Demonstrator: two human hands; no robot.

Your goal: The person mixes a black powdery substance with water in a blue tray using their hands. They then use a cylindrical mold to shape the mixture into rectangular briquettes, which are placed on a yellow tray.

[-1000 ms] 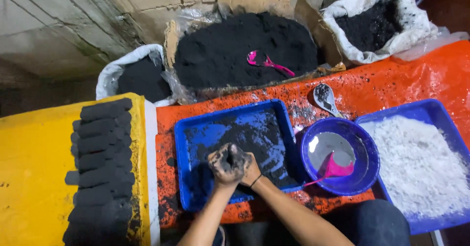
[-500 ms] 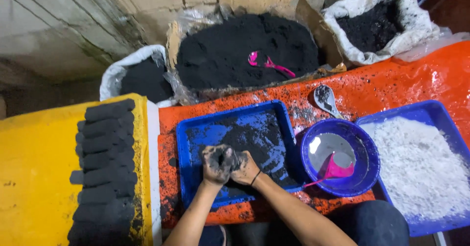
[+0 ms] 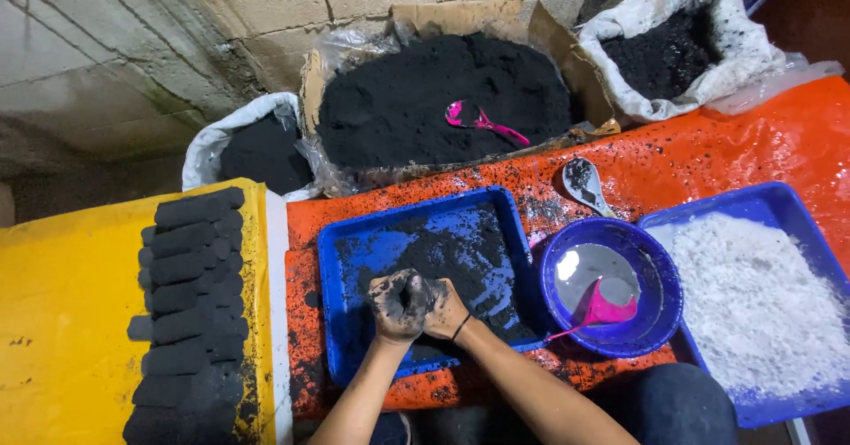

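Observation:
My left hand (image 3: 396, 305) and my right hand (image 3: 444, 310) are pressed together over the blue tray (image 3: 354, 250), both smeared with black. Between them they squeeze a lump of black charcoal paste (image 3: 414, 296), mostly hidden by the fingers. Dark powder is spread over the tray floor (image 3: 460, 250). To the left, a row of finished black briquettes (image 3: 190, 277) lies stacked on a yellow surface (image 3: 62, 321).
A blue bowl (image 3: 660, 317) with whitish liquid and a pink scoop (image 3: 606, 308) stands right of the tray. Another blue tray (image 3: 761, 206) holds white powder. Behind are a box of black powder (image 3: 425, 100) with a pink spoon (image 3: 482, 119), two sacks (image 3: 664, 46), and a metal spoon (image 3: 584, 181).
My clasped hands have shifted slightly left and toward me over the tray, still kneading the black lump. The view has drifted a little.

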